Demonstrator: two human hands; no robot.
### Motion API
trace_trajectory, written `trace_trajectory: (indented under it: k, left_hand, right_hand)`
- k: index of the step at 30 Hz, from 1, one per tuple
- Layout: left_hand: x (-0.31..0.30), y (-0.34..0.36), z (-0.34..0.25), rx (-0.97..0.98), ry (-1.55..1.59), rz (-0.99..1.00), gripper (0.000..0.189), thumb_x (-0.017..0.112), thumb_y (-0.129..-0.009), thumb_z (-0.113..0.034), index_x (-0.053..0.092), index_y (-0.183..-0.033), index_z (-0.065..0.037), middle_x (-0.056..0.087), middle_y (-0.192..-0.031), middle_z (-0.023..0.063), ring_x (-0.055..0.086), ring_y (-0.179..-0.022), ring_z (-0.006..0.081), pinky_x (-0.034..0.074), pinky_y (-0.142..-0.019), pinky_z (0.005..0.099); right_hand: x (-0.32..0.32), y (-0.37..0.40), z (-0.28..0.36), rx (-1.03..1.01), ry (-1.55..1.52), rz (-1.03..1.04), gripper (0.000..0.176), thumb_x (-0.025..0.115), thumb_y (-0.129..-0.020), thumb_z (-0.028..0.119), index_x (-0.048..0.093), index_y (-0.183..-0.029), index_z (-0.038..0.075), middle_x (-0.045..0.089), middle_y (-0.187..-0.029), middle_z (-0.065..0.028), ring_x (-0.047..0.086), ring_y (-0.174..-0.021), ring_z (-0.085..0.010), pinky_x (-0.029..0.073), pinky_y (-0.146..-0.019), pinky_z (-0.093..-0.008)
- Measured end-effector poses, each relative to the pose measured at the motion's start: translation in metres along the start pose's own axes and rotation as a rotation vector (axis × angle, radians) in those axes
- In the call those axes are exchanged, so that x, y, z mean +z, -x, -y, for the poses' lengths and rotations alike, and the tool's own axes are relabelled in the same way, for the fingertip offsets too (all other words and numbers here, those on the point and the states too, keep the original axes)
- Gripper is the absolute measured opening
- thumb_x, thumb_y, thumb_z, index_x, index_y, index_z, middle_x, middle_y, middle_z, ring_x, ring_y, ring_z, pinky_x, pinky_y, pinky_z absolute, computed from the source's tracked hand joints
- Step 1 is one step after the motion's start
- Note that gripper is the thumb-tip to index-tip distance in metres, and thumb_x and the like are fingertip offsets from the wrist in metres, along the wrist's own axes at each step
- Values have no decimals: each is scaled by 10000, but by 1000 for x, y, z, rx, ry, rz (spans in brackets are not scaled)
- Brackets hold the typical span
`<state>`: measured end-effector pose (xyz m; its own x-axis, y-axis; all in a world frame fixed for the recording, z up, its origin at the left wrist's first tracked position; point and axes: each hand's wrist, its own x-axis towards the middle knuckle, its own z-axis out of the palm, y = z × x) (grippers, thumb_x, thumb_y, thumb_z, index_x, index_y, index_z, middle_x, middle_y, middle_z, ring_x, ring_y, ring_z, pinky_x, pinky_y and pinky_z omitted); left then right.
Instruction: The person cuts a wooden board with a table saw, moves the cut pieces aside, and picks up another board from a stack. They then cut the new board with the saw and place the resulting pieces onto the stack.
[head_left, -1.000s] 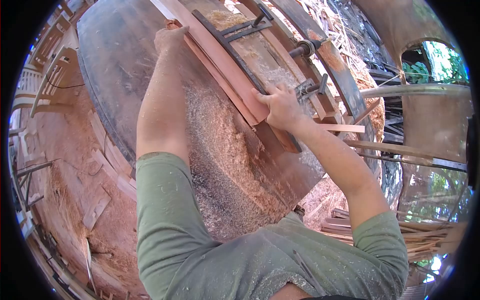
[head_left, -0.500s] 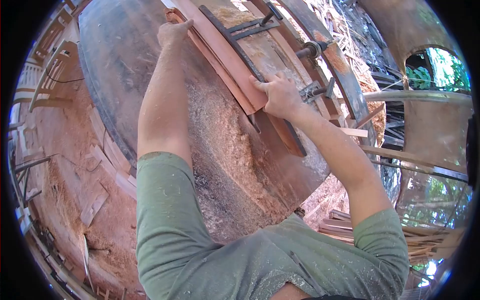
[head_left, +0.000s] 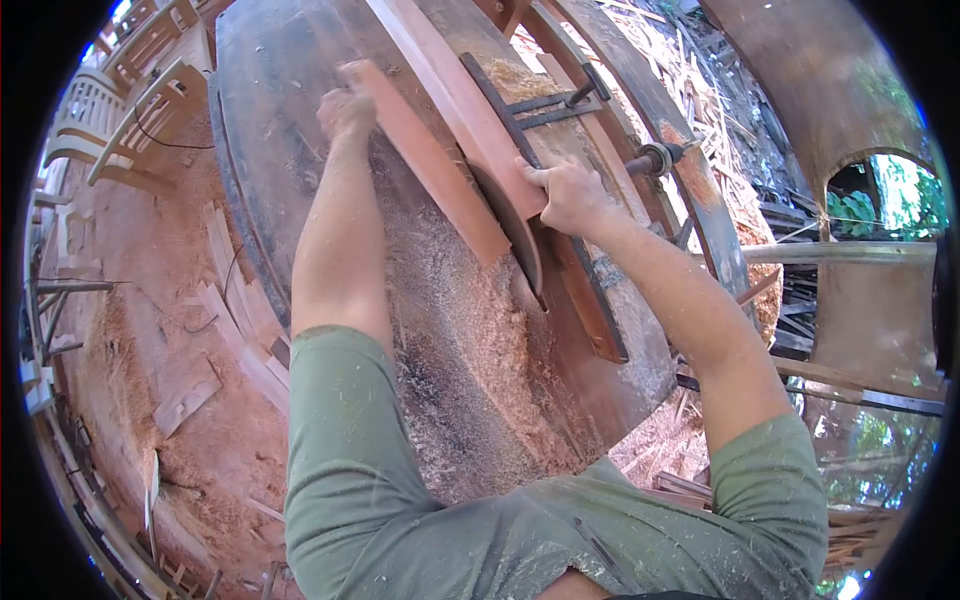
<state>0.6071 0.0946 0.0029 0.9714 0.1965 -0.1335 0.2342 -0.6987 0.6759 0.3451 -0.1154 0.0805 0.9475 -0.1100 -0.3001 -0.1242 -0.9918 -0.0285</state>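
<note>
My left hand [head_left: 347, 110] is closed at the far end of a reddish wooden strip [head_left: 430, 165], which lies apart from the saw blade on its left side. A thin curved saw blade [head_left: 518, 235] stands up through the dusty saw table [head_left: 290, 60]. To the right of the blade, a longer wooden board [head_left: 440, 70] lies along a dark metal guide bar [head_left: 492, 95]. My right hand [head_left: 572, 198] grips the near end of that board, thumb towards the blade and fingers over the guide side. Its fingertips are partly hidden.
Sawdust [head_left: 500, 350] is heaped on the near table. A metal clamp [head_left: 655, 160] and wooden rails sit right of the guide. Wooden chair frames [head_left: 150, 120] stand at the left. Scrap planks [head_left: 235, 330] lie on the dusty ground beside the table.
The strip has come away to the left of the board with my left hand, baring more of the blade. My right hand stays at the board's near end. The camera view has shifted.
</note>
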Motion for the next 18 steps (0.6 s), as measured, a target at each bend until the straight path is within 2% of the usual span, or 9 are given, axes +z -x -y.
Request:
trace_trajectory:
  k: [4,7,9,11,12,15,16,17,18]
  left_hand:
    - [-42,-23,78,47,-53,-8,382,549,-866,-271,705,-1017,43,685,-1059,262,650,-1084,363,505,-941,427]
    - [-88,-16,134,6,-73,-69,417,628,-794,-305,708,-983,57,685,-1036,274,653,-1070,367,496,-897,418]
    - [-114,-4,166,-14,-148,-15,441,679,-770,-316,701,-990,66,691,-1018,271,658,-1048,369,497,-893,419]
    - [-146,32,173,-19,-192,92,440,695,-778,-314,694,-979,78,693,-989,270,661,-1018,381,502,-885,431]
    - [-146,45,193,37,-214,-13,432,662,-791,-317,688,-965,78,681,-971,293,662,-970,408,507,-861,449]
    - [-130,108,234,61,-340,-161,450,622,-837,-332,661,-953,101,663,-892,315,655,-905,459,515,-831,489]
    - [-108,130,256,22,-276,-221,516,578,-887,-388,654,-942,120,639,-950,350,637,-941,476,511,-839,500]
    - [-103,167,243,-127,-248,-75,558,514,-925,-422,659,-943,117,606,-984,360,609,-967,488,500,-849,502]
    - [-107,202,220,-132,-231,-104,552,484,-943,-415,670,-939,105,591,-1002,338,606,-957,480,504,-846,496]
  right_hand:
    - [6,-29,-8,-55,-10,-53,672,563,-817,95,458,-1457,270,523,-1306,-151,478,-1266,-370,398,-1049,-561]
    - [1,-50,-7,-67,-20,-31,645,547,-834,115,462,-1454,272,538,-1283,-146,484,-1261,-359,416,-1049,-511]
    - [-5,-66,-3,-66,6,-28,618,543,-852,146,463,-1452,272,548,-1263,-148,498,-1245,-356,431,-1042,-473]
    - [-8,-84,1,-65,46,-65,632,598,-846,180,458,-1455,272,544,-1273,-153,506,-1239,-357,432,-1039,-487]
    - [-9,-93,3,-58,39,-79,725,709,-788,198,449,-1460,269,540,-1286,-157,503,-1251,-352,428,-1039,-504]
    - [-25,-113,11,-50,15,-49,839,805,-695,192,457,-1456,266,526,-1314,-153,490,-1276,-347,424,-1042,-509]
    - [-31,-121,15,-27,10,-30,886,843,-640,188,476,-1443,259,504,-1351,-147,483,-1289,-345,421,-1040,-520]
    - [-33,-130,17,-40,6,-39,886,843,-640,188,476,-1443,259,504,-1351,-147,483,-1289,-345,421,-1040,-520]
    - [-34,-141,17,-51,30,-78,902,851,-621,178,479,-1441,232,498,-1368,-156,478,-1287,-367,413,-1053,-497]
